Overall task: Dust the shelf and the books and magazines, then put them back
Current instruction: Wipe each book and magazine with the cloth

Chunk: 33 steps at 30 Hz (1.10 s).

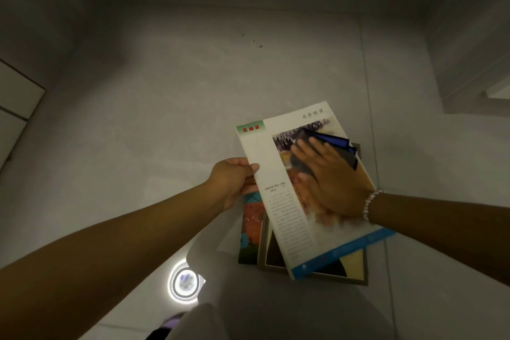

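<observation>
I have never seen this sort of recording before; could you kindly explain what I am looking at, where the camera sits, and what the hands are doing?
There is no machine here: a person wears one camera on the head, looking down at their own arms. The left hand holds a magazine by its edge in a pinching grip. The right hand, with a bead bracelet at the wrist, presses a dark cloth flat against the open page, apparently dusting it. Beneath lie more books stacked on the pale tiled floor. The bright ring low down looks like a lamp's reflection.
</observation>
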Each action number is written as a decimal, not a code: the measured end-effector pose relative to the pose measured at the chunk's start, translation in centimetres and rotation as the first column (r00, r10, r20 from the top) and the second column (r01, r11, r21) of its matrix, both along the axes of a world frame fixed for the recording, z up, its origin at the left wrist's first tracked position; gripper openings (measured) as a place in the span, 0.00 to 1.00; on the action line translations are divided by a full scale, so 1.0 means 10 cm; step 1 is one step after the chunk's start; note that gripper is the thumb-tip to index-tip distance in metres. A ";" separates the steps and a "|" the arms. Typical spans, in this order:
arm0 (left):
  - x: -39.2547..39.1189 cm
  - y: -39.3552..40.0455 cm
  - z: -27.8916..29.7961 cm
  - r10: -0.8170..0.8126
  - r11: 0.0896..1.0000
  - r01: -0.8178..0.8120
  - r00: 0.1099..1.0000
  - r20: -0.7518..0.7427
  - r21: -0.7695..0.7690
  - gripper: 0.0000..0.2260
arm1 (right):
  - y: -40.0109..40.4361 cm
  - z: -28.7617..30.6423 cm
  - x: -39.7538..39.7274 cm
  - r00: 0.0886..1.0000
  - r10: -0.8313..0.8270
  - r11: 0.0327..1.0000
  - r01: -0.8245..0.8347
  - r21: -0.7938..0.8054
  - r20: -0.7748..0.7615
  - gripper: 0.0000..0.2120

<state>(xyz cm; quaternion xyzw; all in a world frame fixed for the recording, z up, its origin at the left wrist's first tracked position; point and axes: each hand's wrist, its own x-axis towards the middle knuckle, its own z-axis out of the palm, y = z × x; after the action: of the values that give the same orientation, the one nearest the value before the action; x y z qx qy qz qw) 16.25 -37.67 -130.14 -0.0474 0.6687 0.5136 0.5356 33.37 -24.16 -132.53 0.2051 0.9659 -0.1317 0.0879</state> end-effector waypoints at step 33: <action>0.14 -0.01 0.11 -0.119 0.986 0.095 0.978 -0.170 -0.140 0.08 | 0.10 -0.17 0.43 0.995 0.026 0.995 -0.017 0.095 -0.097 0.27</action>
<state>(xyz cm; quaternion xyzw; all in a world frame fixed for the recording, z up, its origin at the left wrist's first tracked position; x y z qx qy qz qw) 17.64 -37.82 -129.06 -0.0004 0.7476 0.4411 0.4966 37.62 -23.15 -134.20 0.1919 0.9763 -0.0950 0.0322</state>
